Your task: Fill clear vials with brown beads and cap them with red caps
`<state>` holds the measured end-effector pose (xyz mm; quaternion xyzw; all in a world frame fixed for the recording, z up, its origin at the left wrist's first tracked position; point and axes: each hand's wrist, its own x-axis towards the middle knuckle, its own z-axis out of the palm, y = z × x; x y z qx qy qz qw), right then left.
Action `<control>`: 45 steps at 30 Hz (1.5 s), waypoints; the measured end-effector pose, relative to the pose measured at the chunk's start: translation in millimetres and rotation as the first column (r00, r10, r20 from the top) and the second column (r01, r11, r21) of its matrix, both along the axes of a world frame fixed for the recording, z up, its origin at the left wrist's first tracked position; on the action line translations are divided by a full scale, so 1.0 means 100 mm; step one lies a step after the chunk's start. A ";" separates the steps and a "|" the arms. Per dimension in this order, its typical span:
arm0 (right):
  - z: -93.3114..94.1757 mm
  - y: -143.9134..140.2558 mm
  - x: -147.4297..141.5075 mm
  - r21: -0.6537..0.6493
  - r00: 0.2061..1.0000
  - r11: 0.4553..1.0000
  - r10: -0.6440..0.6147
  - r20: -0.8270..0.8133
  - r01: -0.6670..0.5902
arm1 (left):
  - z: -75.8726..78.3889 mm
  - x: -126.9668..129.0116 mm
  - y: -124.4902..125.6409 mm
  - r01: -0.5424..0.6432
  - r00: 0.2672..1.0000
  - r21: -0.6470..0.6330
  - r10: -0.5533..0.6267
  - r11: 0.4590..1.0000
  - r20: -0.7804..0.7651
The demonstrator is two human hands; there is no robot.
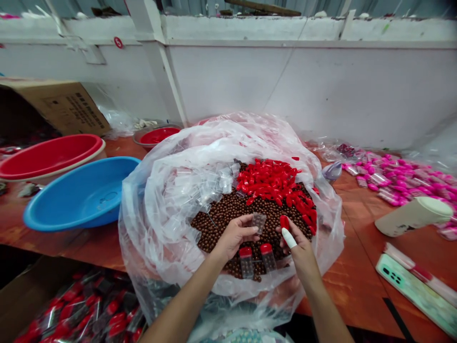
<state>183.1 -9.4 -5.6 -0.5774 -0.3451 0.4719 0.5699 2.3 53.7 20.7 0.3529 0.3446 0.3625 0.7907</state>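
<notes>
Clear container (259,222) in the left hand (236,237), red cap (284,222) in the right hand (297,239), each grip a narrow pinch above brown beads (223,214); any slackness could drop either into that plastic bag (150,205) on the counter (352,262)!

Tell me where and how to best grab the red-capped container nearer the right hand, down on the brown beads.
I'd pinch the clear body of the red-capped container across its two long sides, just short of its red cap, coming from above. Its narrow, straight sides suit thumb and finger, and its upper face looks uncovered, while the brown beads lie around it.
</notes>
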 end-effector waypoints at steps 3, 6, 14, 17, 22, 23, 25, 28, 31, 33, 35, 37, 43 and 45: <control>0.05 0.02 -0.03 0.005 1.000 1.000 0.006 0.011 -0.006 | 0.00 -0.03 -0.08 -0.014 0.998 0.042 0.016 0.999 -0.053; 0.08 0.04 -0.06 0.014 0.997 0.998 0.053 0.064 -0.054 | 0.00 -0.08 -0.13 -0.005 0.995 0.080 0.013 0.997 -0.103; 0.24 0.05 -0.17 0.233 0.943 0.936 0.199 0.265 -0.263 | -0.02 -0.13 -0.22 0.022 0.992 0.064 -0.014 0.998 -0.125; 0.23 0.06 -0.19 0.231 0.884 0.898 0.271 0.380 -0.375 | -0.06 -0.13 -0.23 0.045 0.993 0.043 -0.040 0.998 -0.107; 0.14 0.07 -0.12 0.208 0.787 0.905 0.189 0.588 -0.372 | -0.12 -0.14 -0.26 0.031 0.995 0.002 -0.031 1.000 -0.091; 0.13 0.07 -0.11 0.218 0.766 0.915 0.135 0.628 -0.340 | -0.13 -0.15 -0.27 0.026 0.995 -0.001 -0.026 1.000 -0.094; 0.13 0.06 -0.08 0.238 0.727 0.928 0.047 0.685 -0.285 | -0.14 -0.15 -0.28 0.023 0.995 0.009 -0.022 1.000 -0.101; 0.15 0.04 -0.09 0.232 0.731 0.931 0.051 0.680 -0.281 | -0.14 -0.14 -0.29 0.024 0.991 0.039 -0.019 0.999 -0.130; 0.18 0.03 -0.13 0.220 0.768 0.920 0.119 0.630 -0.323 | -0.12 -0.13 -0.29 0.030 0.988 0.041 -0.023 0.999 -0.150; 0.17 0.03 -0.14 0.209 0.773 0.902 0.184 0.607 -0.378 | -0.11 -0.12 -0.28 0.035 0.989 0.032 -0.030 0.999 -0.147; 0.15 0.04 -0.13 0.197 0.771 0.890 0.223 0.597 -0.410 | -0.11 -0.13 -0.28 0.035 0.989 0.023 -0.031 0.999 -0.142; 0.13 0.05 -0.11 0.191 0.772 0.900 0.210 0.599 -0.393 | -0.12 -0.14 -0.28 0.025 0.989 0.015 -0.023 1.000 -0.143; 0.12 0.05 -0.10 0.193 0.774 0.919 0.161 0.612 -0.344 | -0.14 -0.16 -0.28 0.005 0.987 0.004 -0.004 1.000 -0.163; 0.13 0.04 -0.13 0.189 0.761 0.893 0.220 0.610 -0.409 | -0.14 -0.16 -0.28 0.025 0.989 0.015 -0.023 1.000 -0.149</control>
